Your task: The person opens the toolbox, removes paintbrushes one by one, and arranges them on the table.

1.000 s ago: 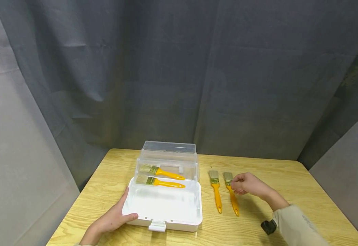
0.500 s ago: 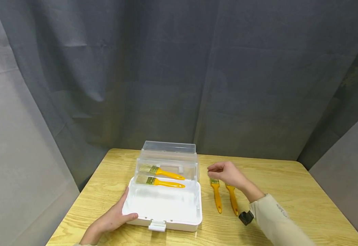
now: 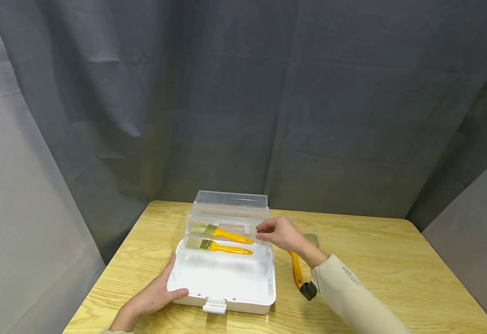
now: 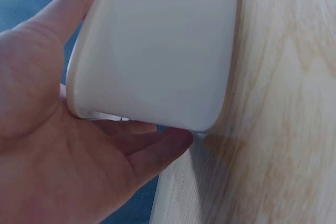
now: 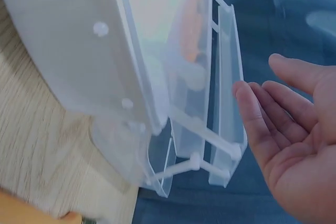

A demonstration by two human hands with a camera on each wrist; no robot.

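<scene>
Leftward from the loose brushes (image 3: 296, 271) on the bench (image 3: 393, 260), the right hand (image 3: 284, 234) has come beside the clear trays (image 5: 230, 66), thumb and fingers apart; contact is hard to judge. Two stored brushes (image 3: 231, 236) lie there. With the left hand (image 3: 156, 293) gripping the white box (image 3: 222, 280), trays are best touched lightly.

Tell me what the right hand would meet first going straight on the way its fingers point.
Most likely a clear tray of the white box, the one nearest the right hand; depth is unclear, so the hand might pass over the tray's edge instead.
</scene>
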